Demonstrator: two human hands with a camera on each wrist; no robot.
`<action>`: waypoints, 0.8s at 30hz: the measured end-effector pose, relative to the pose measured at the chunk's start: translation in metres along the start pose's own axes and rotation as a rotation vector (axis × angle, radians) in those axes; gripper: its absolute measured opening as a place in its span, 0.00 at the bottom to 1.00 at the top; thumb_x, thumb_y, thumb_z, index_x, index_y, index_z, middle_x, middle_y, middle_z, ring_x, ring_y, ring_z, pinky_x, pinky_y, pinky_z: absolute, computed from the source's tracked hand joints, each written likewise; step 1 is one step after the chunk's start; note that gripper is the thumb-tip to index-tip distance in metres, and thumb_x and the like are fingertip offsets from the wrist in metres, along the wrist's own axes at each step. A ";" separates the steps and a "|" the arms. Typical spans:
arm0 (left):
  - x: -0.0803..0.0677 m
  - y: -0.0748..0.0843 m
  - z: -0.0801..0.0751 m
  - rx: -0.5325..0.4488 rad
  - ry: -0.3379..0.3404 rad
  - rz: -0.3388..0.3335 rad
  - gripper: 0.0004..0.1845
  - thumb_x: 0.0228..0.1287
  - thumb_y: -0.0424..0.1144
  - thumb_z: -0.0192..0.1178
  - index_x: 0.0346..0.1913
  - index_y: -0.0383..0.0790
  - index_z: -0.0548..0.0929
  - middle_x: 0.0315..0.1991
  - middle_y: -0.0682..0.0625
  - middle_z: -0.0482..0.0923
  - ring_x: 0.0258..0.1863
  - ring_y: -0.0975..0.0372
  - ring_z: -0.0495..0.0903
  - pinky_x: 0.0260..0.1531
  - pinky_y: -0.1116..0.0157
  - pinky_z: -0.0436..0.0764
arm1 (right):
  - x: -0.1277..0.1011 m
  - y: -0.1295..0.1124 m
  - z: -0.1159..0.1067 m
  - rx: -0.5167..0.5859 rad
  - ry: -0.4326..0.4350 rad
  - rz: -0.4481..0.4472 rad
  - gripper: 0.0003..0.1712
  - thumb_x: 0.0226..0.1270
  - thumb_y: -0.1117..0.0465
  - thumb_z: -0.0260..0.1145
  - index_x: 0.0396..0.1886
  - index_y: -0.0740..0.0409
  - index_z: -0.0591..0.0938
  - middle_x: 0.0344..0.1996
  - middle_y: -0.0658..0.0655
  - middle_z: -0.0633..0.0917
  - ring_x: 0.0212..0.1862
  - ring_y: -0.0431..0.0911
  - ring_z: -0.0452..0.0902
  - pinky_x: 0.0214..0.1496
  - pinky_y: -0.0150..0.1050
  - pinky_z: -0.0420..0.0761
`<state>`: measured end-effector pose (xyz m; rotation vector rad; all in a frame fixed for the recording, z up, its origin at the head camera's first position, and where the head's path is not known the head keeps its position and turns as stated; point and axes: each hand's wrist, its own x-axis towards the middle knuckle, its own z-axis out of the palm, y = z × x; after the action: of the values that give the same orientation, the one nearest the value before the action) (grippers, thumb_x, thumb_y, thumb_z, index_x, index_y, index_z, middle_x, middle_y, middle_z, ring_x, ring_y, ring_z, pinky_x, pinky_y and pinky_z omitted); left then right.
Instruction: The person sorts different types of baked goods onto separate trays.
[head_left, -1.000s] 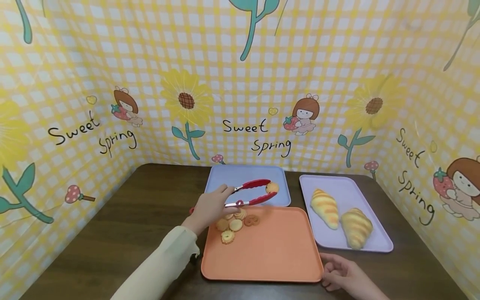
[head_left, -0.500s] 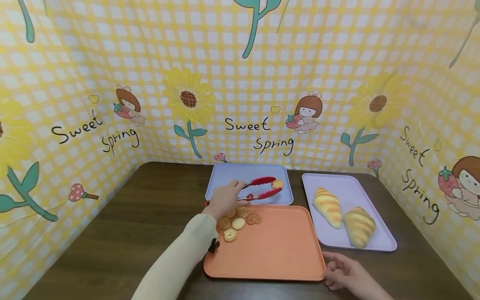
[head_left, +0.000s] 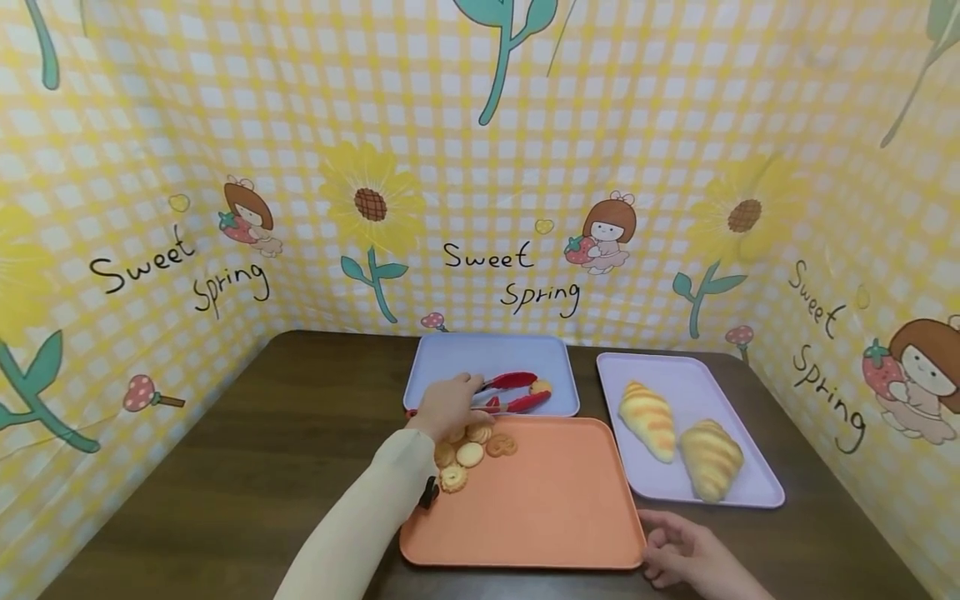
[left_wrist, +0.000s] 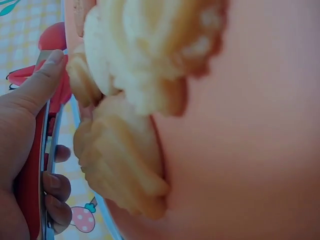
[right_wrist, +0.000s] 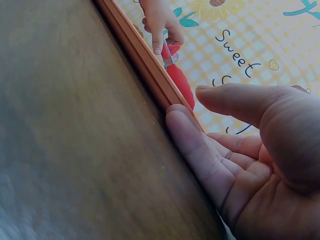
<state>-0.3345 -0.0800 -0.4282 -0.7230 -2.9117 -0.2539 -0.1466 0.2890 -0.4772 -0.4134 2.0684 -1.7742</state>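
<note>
My left hand [head_left: 447, 406] grips red-handled tongs [head_left: 529, 403], palm down, above the near edge of the blue tray [head_left: 448, 355]. A small round cookie [head_left: 539, 387] sits between the tong tips, low over that tray's right side. In the left wrist view, thumb and curled fingers wrap the tongs [left_wrist: 27, 185]. Several cookies [head_left: 470, 454] lie at the back left corner of the orange tray [head_left: 555, 512], some partly hidden by the hand. My right hand [head_left: 686, 552] touches that tray's right edge near the front corner; in the right wrist view its thumb stands apart from the rim.
A purple tray [head_left: 723, 379] on the right bears a striped croissant-shaped bread [head_left: 649, 422] and a browner one [head_left: 711, 461]. All the trays lie on a dark wooden table [head_left: 225, 467]. A yellow checked cloth [head_left: 480, 192] hangs behind and at both sides.
The left hand has moved forward and right, and the tongs with the cookie are lower over the blue tray. My right hand has stayed at the orange tray's edge.
</note>
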 end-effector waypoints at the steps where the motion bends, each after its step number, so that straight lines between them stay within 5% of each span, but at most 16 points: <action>1: 0.000 0.000 0.000 -0.007 -0.006 -0.006 0.36 0.58 0.61 0.68 0.61 0.41 0.76 0.52 0.44 0.78 0.48 0.52 0.82 0.44 0.50 0.81 | 0.000 0.000 0.000 0.004 -0.001 0.000 0.35 0.74 0.67 0.59 0.67 0.86 0.52 0.36 0.58 0.81 0.35 0.48 0.84 0.37 0.42 0.84; 14: 0.000 -0.001 -0.010 -0.072 -0.048 -0.082 0.45 0.55 0.65 0.68 0.67 0.37 0.72 0.56 0.40 0.77 0.50 0.48 0.81 0.47 0.48 0.80 | 0.002 -0.001 0.000 0.041 -0.011 0.031 0.35 0.77 0.65 0.56 0.68 0.85 0.51 0.38 0.59 0.82 0.36 0.47 0.83 0.38 0.40 0.84; 19: -0.014 -0.015 -0.018 -0.149 0.013 -0.112 0.43 0.52 0.65 0.70 0.63 0.37 0.75 0.58 0.41 0.77 0.53 0.48 0.80 0.51 0.47 0.78 | 0.002 0.000 0.002 0.054 -0.023 0.015 0.36 0.77 0.65 0.56 0.68 0.85 0.50 0.38 0.58 0.82 0.35 0.46 0.83 0.37 0.39 0.84; 24: -0.038 -0.031 -0.031 -0.151 0.057 -0.046 0.37 0.50 0.65 0.71 0.54 0.40 0.79 0.49 0.46 0.81 0.44 0.52 0.82 0.44 0.49 0.80 | 0.002 0.002 0.001 0.050 -0.028 -0.010 0.35 0.77 0.66 0.56 0.67 0.86 0.50 0.37 0.59 0.82 0.34 0.45 0.83 0.35 0.39 0.84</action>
<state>-0.3126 -0.1299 -0.4080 -0.6578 -2.8807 -0.4957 -0.1474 0.2875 -0.4796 -0.4318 2.0019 -1.8121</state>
